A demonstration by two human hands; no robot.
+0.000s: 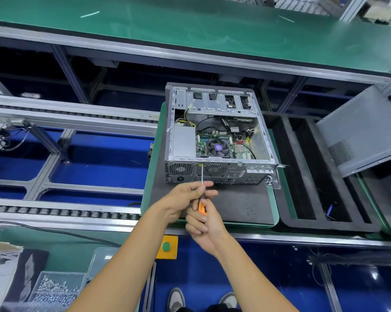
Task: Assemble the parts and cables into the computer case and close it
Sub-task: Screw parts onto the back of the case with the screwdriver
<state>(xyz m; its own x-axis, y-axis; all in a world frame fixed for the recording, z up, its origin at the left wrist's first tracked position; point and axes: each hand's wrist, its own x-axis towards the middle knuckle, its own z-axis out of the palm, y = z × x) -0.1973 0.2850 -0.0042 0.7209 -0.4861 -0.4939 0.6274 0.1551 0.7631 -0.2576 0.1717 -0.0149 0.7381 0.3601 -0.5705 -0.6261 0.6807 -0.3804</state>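
One open computer case (217, 134) lies on a dark mat on the worktop (149, 183), its grey side panel (361, 129) leaning well apart. One screwdriver (201, 190) meets its rear edge: left hand (185, 194) pinches the shaft, right hand (203, 224) grips the orange handle.

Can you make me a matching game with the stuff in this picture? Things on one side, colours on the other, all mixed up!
Things:
1. screwdriver handle
2. round button
3. CPU fan sticker
4. side panel

Colours:
A. purple
B. grey
C. orange
D. green

Pairs: 1-C, 2-D, 3-A, 4-B
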